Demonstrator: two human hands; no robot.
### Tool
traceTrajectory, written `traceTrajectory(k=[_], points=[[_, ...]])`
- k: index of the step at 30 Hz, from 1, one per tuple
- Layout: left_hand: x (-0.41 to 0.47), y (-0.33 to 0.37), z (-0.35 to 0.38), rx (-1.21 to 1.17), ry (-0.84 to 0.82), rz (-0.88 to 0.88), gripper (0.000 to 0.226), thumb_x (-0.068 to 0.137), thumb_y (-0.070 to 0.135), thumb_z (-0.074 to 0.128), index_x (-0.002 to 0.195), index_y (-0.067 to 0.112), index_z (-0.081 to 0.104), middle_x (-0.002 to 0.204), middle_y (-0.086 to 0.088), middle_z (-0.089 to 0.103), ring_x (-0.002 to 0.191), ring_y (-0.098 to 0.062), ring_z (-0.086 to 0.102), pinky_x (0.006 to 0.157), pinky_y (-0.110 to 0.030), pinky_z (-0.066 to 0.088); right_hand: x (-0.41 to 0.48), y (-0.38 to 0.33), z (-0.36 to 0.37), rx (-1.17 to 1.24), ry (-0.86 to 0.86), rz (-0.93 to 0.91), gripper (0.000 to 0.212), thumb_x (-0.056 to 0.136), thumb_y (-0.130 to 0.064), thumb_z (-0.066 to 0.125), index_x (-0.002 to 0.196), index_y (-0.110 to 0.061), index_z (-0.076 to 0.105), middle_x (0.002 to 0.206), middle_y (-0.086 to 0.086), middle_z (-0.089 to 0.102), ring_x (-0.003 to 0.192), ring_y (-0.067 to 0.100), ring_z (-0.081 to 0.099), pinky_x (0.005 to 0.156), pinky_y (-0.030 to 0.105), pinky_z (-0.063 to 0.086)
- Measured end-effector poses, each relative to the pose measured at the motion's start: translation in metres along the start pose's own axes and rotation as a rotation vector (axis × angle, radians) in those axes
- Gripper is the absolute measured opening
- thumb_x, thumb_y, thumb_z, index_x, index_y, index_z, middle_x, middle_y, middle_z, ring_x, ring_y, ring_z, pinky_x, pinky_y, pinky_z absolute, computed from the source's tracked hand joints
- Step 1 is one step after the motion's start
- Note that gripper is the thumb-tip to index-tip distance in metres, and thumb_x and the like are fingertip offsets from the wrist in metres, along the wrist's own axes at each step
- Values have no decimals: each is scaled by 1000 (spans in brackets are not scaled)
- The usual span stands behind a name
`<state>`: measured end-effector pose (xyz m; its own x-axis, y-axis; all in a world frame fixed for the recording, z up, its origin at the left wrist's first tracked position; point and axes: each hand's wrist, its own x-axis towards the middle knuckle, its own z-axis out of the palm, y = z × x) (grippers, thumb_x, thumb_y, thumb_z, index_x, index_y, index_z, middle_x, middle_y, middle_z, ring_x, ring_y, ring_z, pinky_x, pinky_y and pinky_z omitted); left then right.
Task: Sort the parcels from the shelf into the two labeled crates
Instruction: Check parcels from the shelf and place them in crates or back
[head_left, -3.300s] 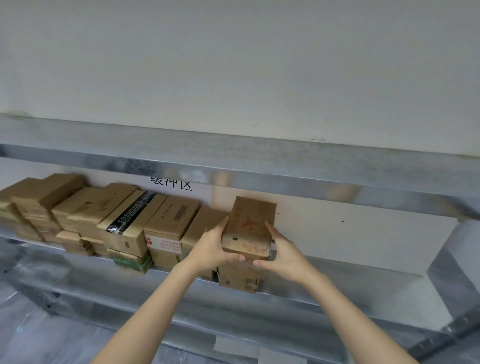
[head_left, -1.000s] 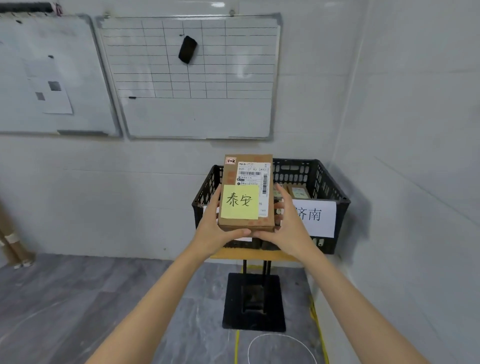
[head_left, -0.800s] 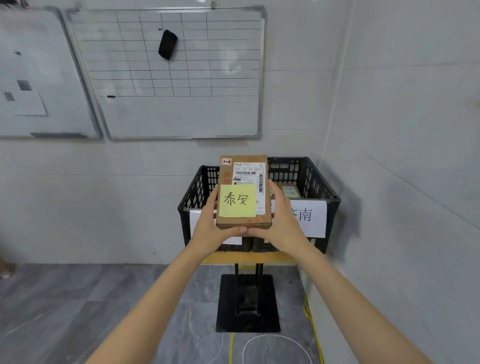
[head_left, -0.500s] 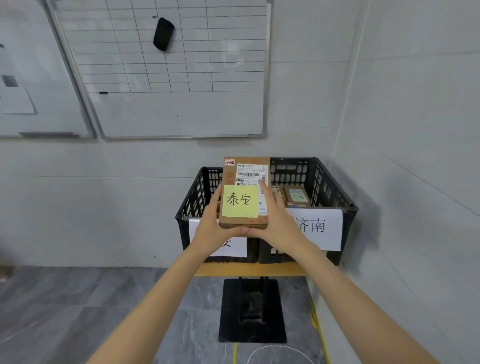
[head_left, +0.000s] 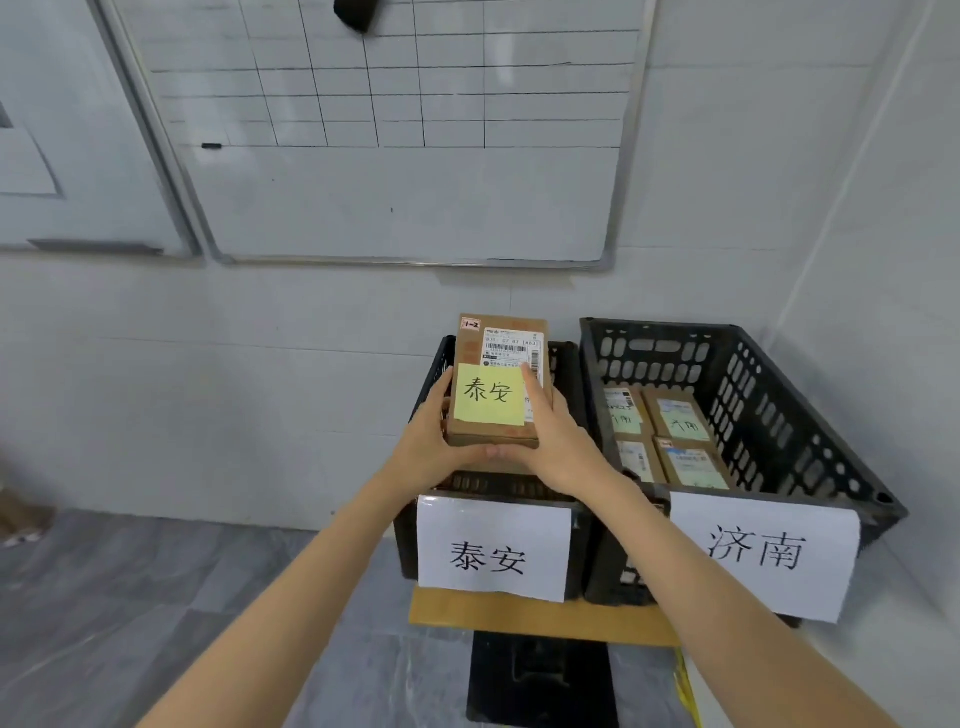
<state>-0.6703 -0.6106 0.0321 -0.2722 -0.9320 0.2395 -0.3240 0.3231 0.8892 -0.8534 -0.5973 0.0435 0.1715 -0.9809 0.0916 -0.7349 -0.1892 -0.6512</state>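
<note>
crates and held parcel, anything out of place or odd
Nothing stands out. The left hand and right hand hold the 泰安 parcel over the 泰安 crate; parcels in the 济南 crate lie flat.

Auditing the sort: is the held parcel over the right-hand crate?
No, the left hand and right hand hold the parcel above the left crate, whose label matches the parcel's yellow note.
</note>
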Motion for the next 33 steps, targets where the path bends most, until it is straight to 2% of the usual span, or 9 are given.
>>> traceTrajectory(k=[3,6,8,11,13,16,23,27,33], points=[[22,-22,-10,-2,-23,-54,97,67,31,87,143,40,27,127,28,50,112,16,48,89,-8,41,33,7,9,26,-39,19,115,83,-45,73,155,-33,-16,162,1,10,142,23,30,115,47,33],[42,-44,-18,-1,-36,-85,84,71,23,85,132,48,33,123,29,51,109,17,50,84,-5,44,65,15,16,81,-63,33,101,89,-33,71,157,-30,-3,160,0,23,143,20,30,116,50,32],[53,-59,-21,-16,-20,-134,83,72,23,85,136,42,35,127,20,54,117,2,52,92,-17,48,82,19,22,98,-71,37,92,90,-30,69,158,-29,6,158,-1,29,143,20,32,115,51,34],[74,-77,-23,-25,15,-192,94,73,22,84,148,25,28,138,1,51,125,-18,50,103,-42,46,105,28,31,5,-56,56,94,90,-38,68,158,-31,4,158,0,29,141,21,34,112,50,37],[88,-88,-22,-26,14,-216,93,74,22,83,147,24,26,139,1,49,125,-18,50,103,-41,46,122,36,34,-43,-39,65,96,88,-43,69,157,-32,3,157,0,30,139,21,36,111,50,39],[110,-103,-19,-6,4,-233,91,75,26,82,144,25,23,134,7,47,125,-17,48,97,-29,47,146,46,36,-76,-46,76,99,87,-44,70,158,-33,1,158,1,27,139,22,37,111,49,39],[160,-131,-1,182,58,-187,92,77,33,79,150,32,24,140,1,48,126,-18,46,104,-43,43,190,76,34,-138,-118,69,102,85,-36,74,158,-31,2,162,2,16,140,22,36,110,43,40],[181,-148,12,182,64,-204,90,77,32,79,150,33,26,136,2,52,123,-16,49,99,-34,48,210,99,25,-131,-206,89,103,86,-31,74,157,-32,-1,163,1,12,143,21,31,113,43,37],[201,-174,28,141,46,-277,89,80,22,78,152,29,25,138,1,50,124,-15,49,102,-39,47,233,122,14,-129,-313,77,99,88,-32,72,158,-32,1,164,-2,10,146,19,25,117,43,31]])
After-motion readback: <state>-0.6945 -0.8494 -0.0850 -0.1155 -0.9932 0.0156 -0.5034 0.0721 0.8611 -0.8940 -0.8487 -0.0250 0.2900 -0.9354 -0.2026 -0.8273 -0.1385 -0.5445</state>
